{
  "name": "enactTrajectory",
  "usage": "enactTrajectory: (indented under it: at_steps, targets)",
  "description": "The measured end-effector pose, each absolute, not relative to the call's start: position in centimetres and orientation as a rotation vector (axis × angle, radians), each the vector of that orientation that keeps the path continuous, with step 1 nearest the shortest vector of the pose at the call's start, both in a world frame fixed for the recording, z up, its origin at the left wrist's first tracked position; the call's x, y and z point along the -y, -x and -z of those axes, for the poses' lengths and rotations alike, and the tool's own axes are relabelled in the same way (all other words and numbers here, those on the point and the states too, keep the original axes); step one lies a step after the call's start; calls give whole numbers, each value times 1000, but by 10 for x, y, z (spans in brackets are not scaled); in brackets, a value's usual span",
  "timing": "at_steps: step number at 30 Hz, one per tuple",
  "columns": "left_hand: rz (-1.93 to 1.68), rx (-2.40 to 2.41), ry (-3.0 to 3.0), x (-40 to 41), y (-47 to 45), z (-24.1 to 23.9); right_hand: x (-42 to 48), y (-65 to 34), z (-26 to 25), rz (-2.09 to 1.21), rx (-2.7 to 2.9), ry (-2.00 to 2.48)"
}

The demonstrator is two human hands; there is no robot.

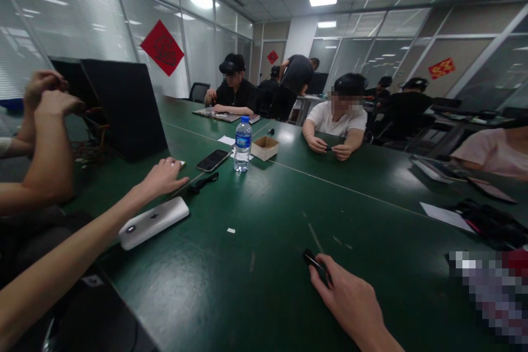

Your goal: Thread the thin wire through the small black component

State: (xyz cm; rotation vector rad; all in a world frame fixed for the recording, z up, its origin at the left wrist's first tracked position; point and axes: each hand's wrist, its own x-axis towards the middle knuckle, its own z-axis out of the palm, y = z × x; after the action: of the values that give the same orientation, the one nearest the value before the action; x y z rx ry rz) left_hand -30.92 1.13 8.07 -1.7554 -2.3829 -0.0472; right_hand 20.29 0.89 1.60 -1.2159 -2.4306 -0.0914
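My left hand stretches over the green table, palm down with the thumb apart. A small pale piece shows just past its fingers; whether they touch it is unclear. Below the wrist lies a white rounded slab with a dark lens-like spot and a black mark. A black cable-like bundle lies right of this hand. My right hand is closed around a small, long black object with a glossy edge, low over the near table; its exact kind is hard to make out.
A water bottle stands mid-table beside a dark phone and a small cardboard box. A black monitor-like panel rises at left, near another person's arms. Across sits a person in white. Papers lie right.
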Motion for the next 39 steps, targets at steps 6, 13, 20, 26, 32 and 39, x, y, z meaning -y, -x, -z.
enactTrajectory:
  at_steps: [6,13,20,26,32,39]
  targets:
    - [281,1859,2513,0,158,-99,-10,-205,-16,27,2439,1191]
    - [301,1255,3018,-20,40,-53,-6,-203,-18,116,2447,1209]
    - [438,1017,3157,-51,-11,-39,-16,-213,-14,198,2443,1180]
    - [610,998,3215,-71,-18,-27,-25,-222,-12,221,2407,1236]
    - [734,1011,3150,-71,-10,-17,-28,-223,-13,132,2371,1369]
    - [826,1114,3102,-72,-7,-14,-32,-226,-19,94,2424,1510]
